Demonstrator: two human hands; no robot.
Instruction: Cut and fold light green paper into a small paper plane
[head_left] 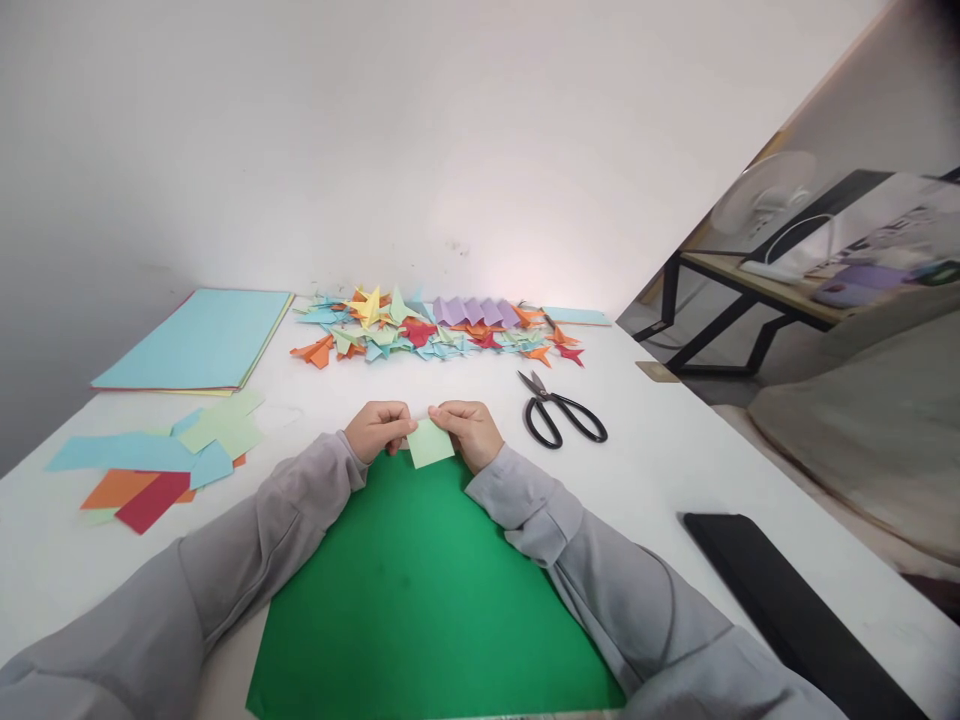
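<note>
A small pale green square of paper [430, 445] is pinched along its far edge between my two hands. My left hand [379, 428] has thumb and fingers closed at its left corner. At the upper right of the square, my right hand [471, 432] grips it between thumb and curled fingers. Both hands are over the far end of a big green sheet [427, 590] that lies flat on the white table. Black-handled scissors [559, 408] rest to the right of my right hand, blades slightly apart.
Folded paper pieces [390, 335] in several colours lie along the wall, with a purple pleated strip [476, 313] among them. At the left are a stack of coloured sheets [199, 338] and loose paper scraps [154, 500]. A long black object [795, 610] lies at the right.
</note>
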